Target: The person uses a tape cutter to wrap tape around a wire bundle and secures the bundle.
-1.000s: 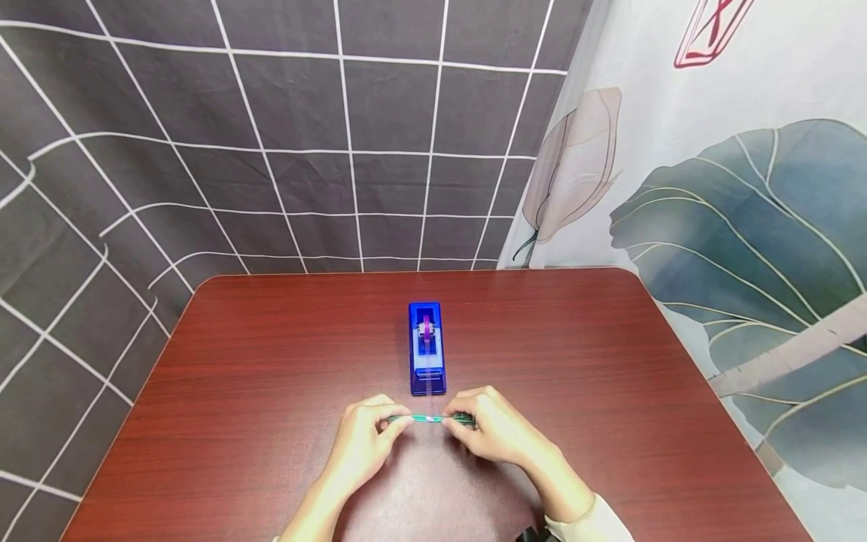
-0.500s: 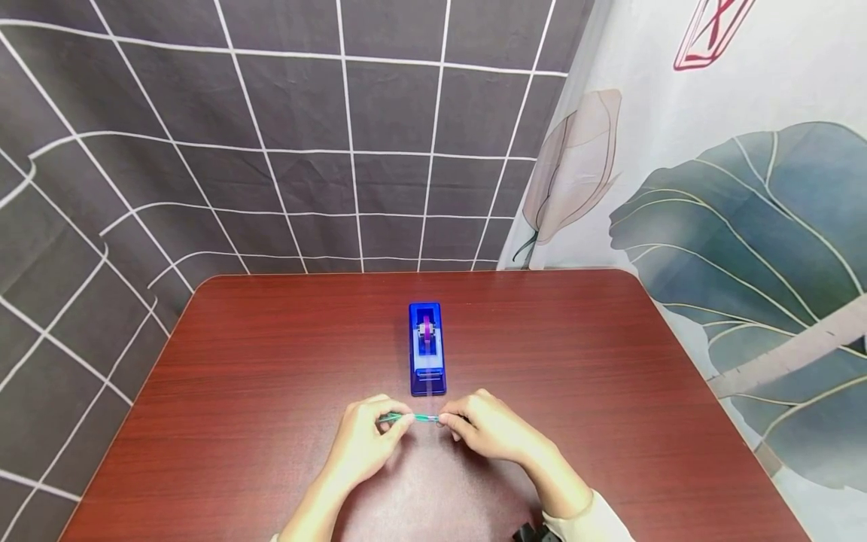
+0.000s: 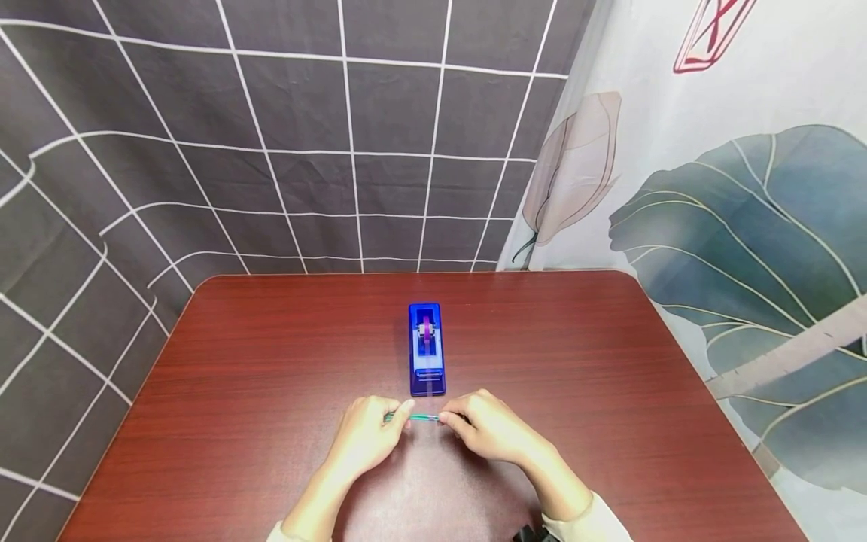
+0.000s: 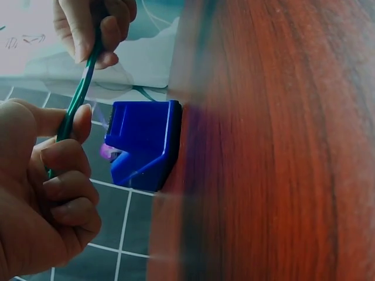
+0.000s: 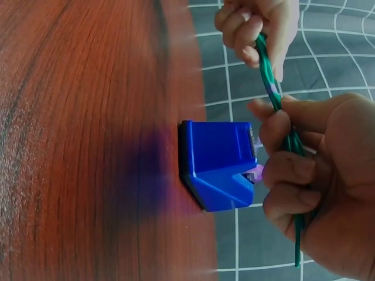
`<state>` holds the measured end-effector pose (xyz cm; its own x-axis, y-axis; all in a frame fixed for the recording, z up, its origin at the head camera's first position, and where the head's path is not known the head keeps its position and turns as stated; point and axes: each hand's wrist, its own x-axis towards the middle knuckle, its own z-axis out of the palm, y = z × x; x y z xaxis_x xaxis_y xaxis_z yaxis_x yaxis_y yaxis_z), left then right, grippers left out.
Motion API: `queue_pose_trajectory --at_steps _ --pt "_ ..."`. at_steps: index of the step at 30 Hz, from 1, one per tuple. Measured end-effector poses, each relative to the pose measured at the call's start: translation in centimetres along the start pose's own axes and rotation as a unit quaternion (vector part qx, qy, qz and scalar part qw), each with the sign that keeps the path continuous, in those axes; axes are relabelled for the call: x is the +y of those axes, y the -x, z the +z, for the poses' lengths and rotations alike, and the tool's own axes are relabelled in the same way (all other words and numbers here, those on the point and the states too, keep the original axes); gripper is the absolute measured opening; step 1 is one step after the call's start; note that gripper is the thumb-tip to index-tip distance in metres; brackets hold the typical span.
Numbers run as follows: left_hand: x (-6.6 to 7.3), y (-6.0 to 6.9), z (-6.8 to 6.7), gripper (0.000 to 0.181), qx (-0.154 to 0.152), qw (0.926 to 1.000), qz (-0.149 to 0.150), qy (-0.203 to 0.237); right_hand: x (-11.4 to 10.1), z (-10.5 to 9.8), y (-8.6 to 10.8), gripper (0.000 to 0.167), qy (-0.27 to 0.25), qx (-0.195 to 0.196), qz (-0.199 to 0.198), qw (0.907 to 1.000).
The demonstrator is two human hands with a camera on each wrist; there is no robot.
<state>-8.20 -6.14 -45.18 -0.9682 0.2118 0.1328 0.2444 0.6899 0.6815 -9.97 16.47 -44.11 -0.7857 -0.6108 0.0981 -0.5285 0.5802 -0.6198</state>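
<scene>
Pinching green cord (image 5: pixel 269 76) between curled fingers of left hand (image 3: pixel 366 438) and right hand (image 3: pixel 489 427) | held just in front of blue tape dispenser (image 3: pixel 427 361) | could slip or splay from slackening either pinch

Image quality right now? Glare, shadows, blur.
Head: pale glare on the wood-grain tabletop, soft shadows beside left hand and right hand. Left wrist: dim; tape dispenser fairly sharp, its blue reflection smeared. Right wrist: similar blurred reflection, speckled glints near the frame's left edge.

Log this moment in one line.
Left hand: holds green strands | Right hand: holds same strands | Blue tape dispenser: on table
</scene>
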Motion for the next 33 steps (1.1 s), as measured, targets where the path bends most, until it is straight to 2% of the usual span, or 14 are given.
queue_pose_trajectory --at_steps 6,13,19,33 --pt "-0.11 0.03 0.15 0.037 0.015 0.9996 0.023 0.006 -0.4 0.05 0.03 0.036 -0.004 0.0 0.062 0.9981" --pt "-0.15 0.06 0.13 0.036 0.022 0.9993 0.027 0.012 -0.63 0.11 -0.02 0.033 0.006 0.004 0.083 0.9966" --pt "-0.29 0.17 0.1 0.033 0.021 0.9992 0.021 0.025 -0.72 0.28 -0.02 0.032 0.032 0.011 0.091 0.9953" --pt "-0.7 0.08 0.12 0.028 0.011 0.9986 0.005 0.052 -0.47 0.65 0.09 0.027 0.039 0.027 0.084 0.9953"
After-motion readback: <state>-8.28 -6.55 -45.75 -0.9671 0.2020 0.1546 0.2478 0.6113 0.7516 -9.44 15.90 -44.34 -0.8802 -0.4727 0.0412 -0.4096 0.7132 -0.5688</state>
